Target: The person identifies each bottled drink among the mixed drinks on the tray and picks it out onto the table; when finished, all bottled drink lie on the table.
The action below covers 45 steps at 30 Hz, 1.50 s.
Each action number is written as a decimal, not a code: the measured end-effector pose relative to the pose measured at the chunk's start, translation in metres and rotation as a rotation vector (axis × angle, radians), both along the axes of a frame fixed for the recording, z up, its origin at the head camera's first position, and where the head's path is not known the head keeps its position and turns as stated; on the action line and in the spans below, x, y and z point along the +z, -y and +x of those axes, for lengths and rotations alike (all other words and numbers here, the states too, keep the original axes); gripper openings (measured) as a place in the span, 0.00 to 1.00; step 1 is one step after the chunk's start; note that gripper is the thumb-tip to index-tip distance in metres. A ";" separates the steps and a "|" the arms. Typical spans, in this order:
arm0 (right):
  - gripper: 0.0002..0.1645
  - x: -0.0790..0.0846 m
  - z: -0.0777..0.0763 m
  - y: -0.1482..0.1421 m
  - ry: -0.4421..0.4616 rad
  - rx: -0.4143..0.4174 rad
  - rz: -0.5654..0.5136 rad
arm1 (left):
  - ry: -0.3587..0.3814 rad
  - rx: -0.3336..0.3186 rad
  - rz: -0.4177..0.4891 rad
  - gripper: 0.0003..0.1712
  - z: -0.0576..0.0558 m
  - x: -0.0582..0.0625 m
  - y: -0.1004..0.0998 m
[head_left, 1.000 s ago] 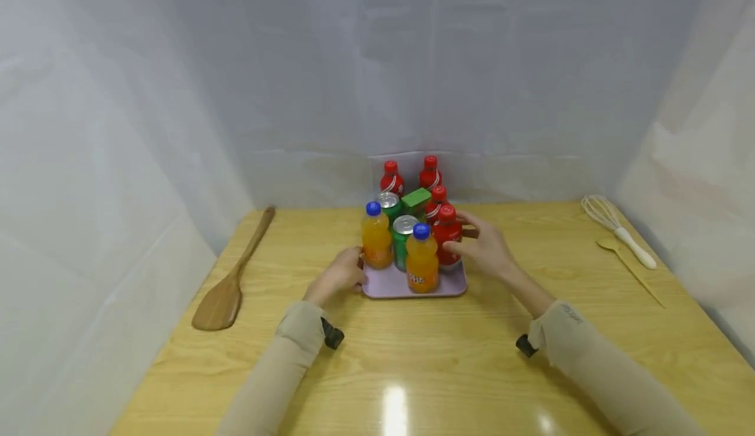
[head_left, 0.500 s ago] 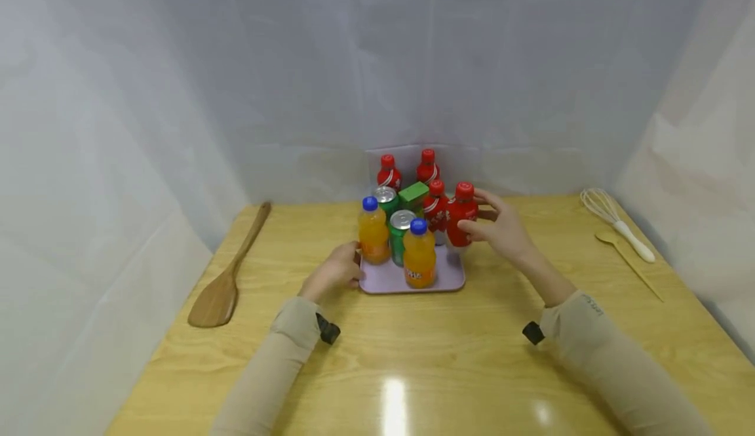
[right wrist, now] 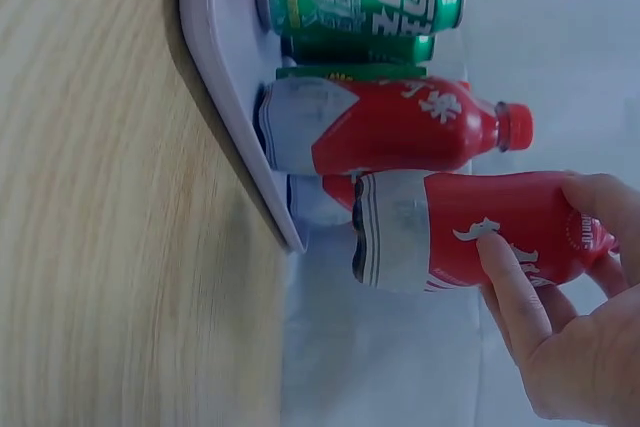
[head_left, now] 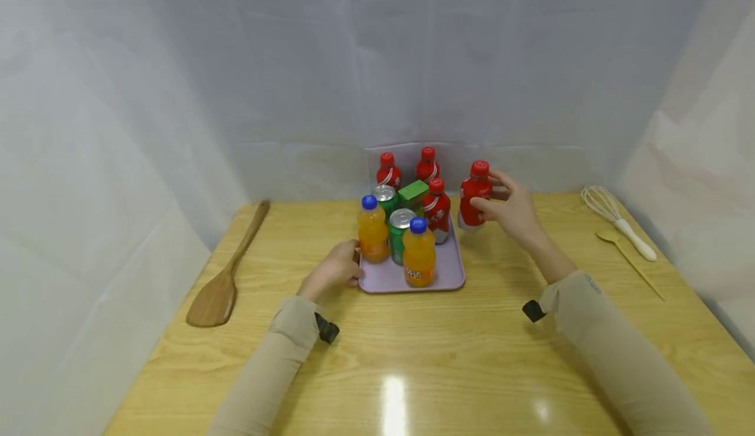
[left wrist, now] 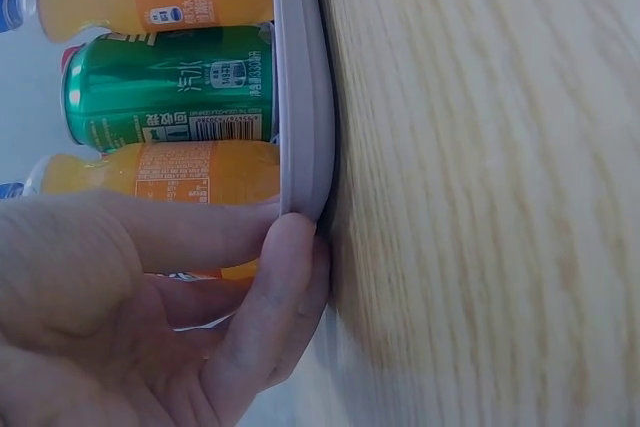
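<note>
My right hand point(head_left: 514, 212) grips a red-labelled bottle point(head_left: 474, 201) with a red cap, held up just beyond the right edge of a pale purple tray point(head_left: 449, 275). In the right wrist view the base of this bottle point(right wrist: 395, 232) hangs clear of the tabletop. My left hand point(head_left: 334, 269) pinches the tray's left rim, thumb and fingers on either side of it in the left wrist view. On the tray stand two orange soda bottles point(head_left: 419, 259), two green cans point(head_left: 396, 244), a green box point(head_left: 413, 192) and another red-capped bottle point(head_left: 437, 214), with two more point(head_left: 388, 176) at the back.
A wooden spatula point(head_left: 215, 298) lies at the left of the wooden table point(head_left: 448, 364). Far right lie a white-handled whisk point(head_left: 634, 239) and a thin yellowish spoon point(head_left: 630, 264). White sheeting point(head_left: 295, 82) hangs behind the table and along both sides.
My right hand has lifted the red bottle off the tray's right side and carried it right and toward the back. My left hand has stayed on the tray rim.
</note>
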State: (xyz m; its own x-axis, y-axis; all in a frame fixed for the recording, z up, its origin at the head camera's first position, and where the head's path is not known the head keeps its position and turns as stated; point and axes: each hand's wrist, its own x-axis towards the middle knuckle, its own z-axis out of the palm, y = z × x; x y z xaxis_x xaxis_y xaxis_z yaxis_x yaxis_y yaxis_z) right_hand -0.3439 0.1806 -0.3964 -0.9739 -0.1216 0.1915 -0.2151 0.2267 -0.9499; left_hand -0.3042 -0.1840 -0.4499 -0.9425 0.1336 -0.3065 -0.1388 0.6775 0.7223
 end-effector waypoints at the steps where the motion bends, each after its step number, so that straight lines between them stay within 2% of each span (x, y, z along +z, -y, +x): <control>1: 0.46 0.000 -0.003 0.000 0.002 -0.007 0.004 | -0.002 0.000 -0.001 0.46 0.000 0.000 0.000; 12: 0.46 -0.005 -0.038 -0.004 0.008 -0.079 0.011 | 0.020 0.004 0.005 0.44 0.003 0.005 0.001; 27: 0.46 -0.026 -0.078 -0.005 -0.009 -0.190 -0.043 | 0.005 0.011 -0.004 0.41 0.003 0.004 -0.001; 35: 0.43 -0.029 -0.090 -0.003 -0.027 -0.231 -0.046 | 0.005 0.021 0.007 0.40 0.003 0.004 0.000; 45: 0.43 -0.033 -0.093 -0.004 -0.001 -0.252 -0.053 | 0.008 0.022 0.016 0.39 0.005 0.004 -0.002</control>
